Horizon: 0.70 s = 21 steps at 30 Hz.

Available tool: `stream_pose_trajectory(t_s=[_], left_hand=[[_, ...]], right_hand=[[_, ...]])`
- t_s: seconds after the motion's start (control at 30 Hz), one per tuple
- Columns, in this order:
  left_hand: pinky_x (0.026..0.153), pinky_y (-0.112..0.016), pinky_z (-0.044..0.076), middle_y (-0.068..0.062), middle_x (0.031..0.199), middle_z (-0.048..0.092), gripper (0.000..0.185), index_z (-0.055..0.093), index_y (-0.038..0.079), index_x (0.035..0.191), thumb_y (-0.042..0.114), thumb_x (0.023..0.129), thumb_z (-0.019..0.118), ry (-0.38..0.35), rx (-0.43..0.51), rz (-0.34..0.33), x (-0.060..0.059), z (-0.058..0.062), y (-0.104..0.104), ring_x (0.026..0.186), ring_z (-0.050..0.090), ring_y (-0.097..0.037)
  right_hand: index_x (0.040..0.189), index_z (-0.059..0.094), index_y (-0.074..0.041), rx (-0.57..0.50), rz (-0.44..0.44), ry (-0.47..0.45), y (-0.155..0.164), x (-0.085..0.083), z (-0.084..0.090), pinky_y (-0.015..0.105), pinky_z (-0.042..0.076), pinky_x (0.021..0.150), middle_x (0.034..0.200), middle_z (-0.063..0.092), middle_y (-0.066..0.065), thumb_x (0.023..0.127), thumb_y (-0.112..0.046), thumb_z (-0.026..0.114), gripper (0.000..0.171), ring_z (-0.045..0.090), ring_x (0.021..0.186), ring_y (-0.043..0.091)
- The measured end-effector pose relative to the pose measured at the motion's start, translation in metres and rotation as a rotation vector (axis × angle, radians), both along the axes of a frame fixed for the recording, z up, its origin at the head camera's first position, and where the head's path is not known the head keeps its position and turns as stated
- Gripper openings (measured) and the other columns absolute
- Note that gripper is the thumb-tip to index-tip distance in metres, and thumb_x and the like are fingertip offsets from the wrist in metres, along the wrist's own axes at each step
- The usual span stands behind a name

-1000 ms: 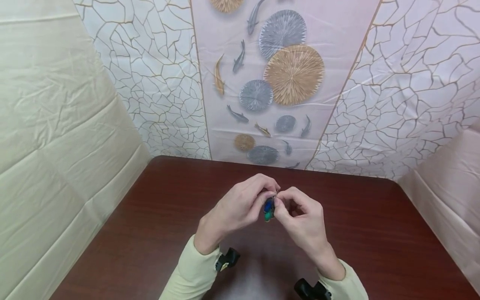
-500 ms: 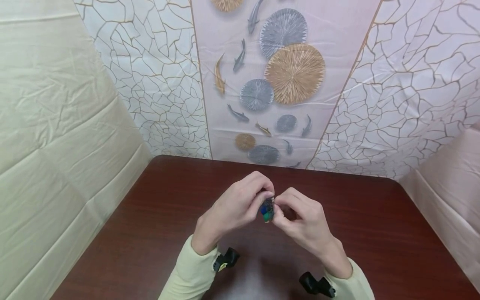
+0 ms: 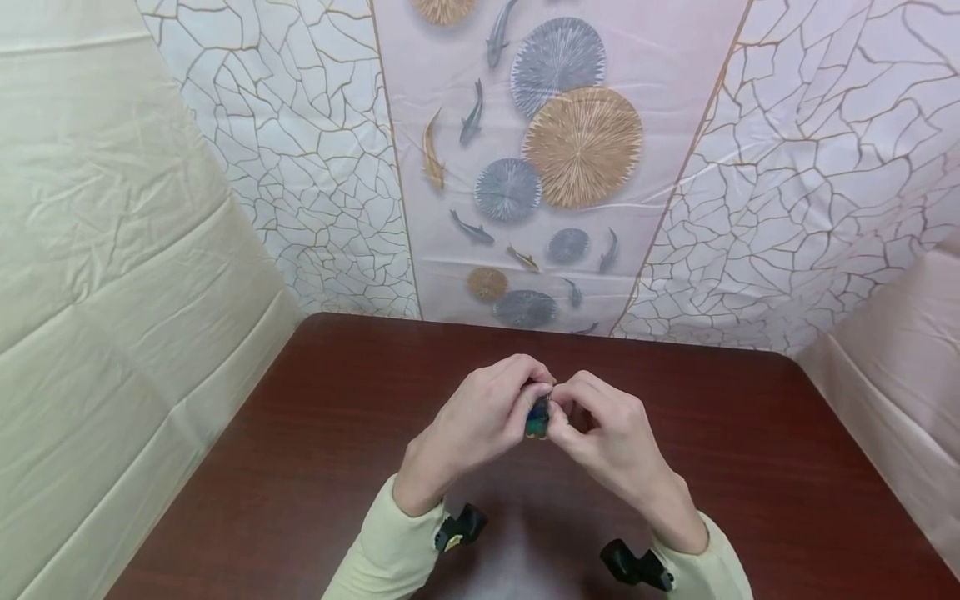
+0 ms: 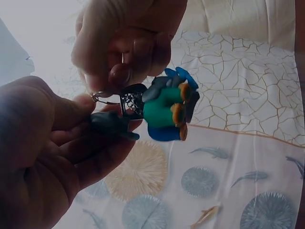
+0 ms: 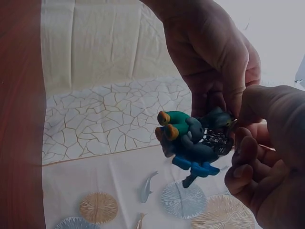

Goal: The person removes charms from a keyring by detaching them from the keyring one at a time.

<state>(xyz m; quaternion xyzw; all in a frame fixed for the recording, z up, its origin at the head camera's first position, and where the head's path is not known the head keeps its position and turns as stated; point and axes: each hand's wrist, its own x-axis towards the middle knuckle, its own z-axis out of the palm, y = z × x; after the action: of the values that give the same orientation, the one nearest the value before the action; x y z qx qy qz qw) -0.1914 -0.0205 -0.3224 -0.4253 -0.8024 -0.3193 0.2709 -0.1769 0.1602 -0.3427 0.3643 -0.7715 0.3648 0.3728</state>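
Above the dark red table (image 3: 315, 433), the left hand (image 3: 480, 417) and right hand (image 3: 603, 437) meet fingertip to fingertip, both pinching a small keychain figure (image 3: 537, 419) held in the air between them. The wrist views show it as a green, blue and grey toy with orange feet, hanging from a metal ring (image 4: 100, 97) gripped by curled fingers. A patterned cloth backdrop (image 3: 570, 150) hangs behind the table.

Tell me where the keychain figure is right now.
In the head view the figure sits mid-frame above the table, pinched between the left hand and right hand, dangling from a ring.
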Motion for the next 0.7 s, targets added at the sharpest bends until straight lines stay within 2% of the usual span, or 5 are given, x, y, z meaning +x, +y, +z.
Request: stream_pose_trajectory(t_s=[0.23, 0.37, 0.5, 0.7], left_hand=[[0.078, -0.015, 0.052, -0.002, 0.099, 0.068, 0.005, 0.06, 0.007, 0.099, 0.005, 0.095, 0.06, 0.022, 0.048, -0.023, 0.0044, 0.0, 0.0047, 0.084, 0.065, -0.008], [0.081, -0.015, 0.052, -0.002, 0.105, 0.068, 0.008, 0.059, 0.007, 0.103, 0.005, 0.096, 0.058, 0.049, 0.074, -0.039, 0.0048, -0.0018, 0.0064, 0.088, 0.065, -0.008], [0.084, -0.015, 0.052, -0.003, 0.105, 0.068, 0.009, 0.06, 0.006, 0.104, 0.005, 0.096, 0.058, 0.073, 0.124, -0.048, 0.0046, -0.0022, 0.0082, 0.09, 0.065, -0.008], [0.086, -0.016, 0.052, -0.003, 0.1, 0.068, 0.009, 0.061, 0.005, 0.105, 0.005, 0.095, 0.06, 0.074, 0.175, -0.027, 0.0044, -0.0007, 0.0099, 0.09, 0.065, -0.009]], right_hand=[[0.08, 0.065, -0.012, -0.109, -0.015, -0.017, 0.0, 0.0027, 0.0014, 0.012, 0.038, 0.05, 0.073, 0.055, -0.006, 0.074, 0.005, 0.063, 0.018, 0.047, 0.059, 0.002], [0.082, 0.067, -0.01, -0.175, 0.009, -0.024, -0.0003, 0.0042, 0.0026, 0.013, 0.036, 0.048, 0.073, 0.054, -0.005, 0.075, 0.007, 0.065, 0.018, 0.046, 0.059, 0.002], [0.086, 0.069, -0.006, -0.222, 0.063, -0.039, 0.0007, 0.0038, 0.0038, 0.013, 0.038, 0.05, 0.075, 0.058, 0.0, 0.076, 0.013, 0.067, 0.022, 0.048, 0.063, 0.001], [0.089, 0.07, -0.002, -0.237, 0.063, -0.039, 0.0041, 0.0013, 0.0062, 0.014, 0.041, 0.054, 0.08, 0.063, 0.005, 0.075, 0.018, 0.068, 0.025, 0.052, 0.068, 0.002]])
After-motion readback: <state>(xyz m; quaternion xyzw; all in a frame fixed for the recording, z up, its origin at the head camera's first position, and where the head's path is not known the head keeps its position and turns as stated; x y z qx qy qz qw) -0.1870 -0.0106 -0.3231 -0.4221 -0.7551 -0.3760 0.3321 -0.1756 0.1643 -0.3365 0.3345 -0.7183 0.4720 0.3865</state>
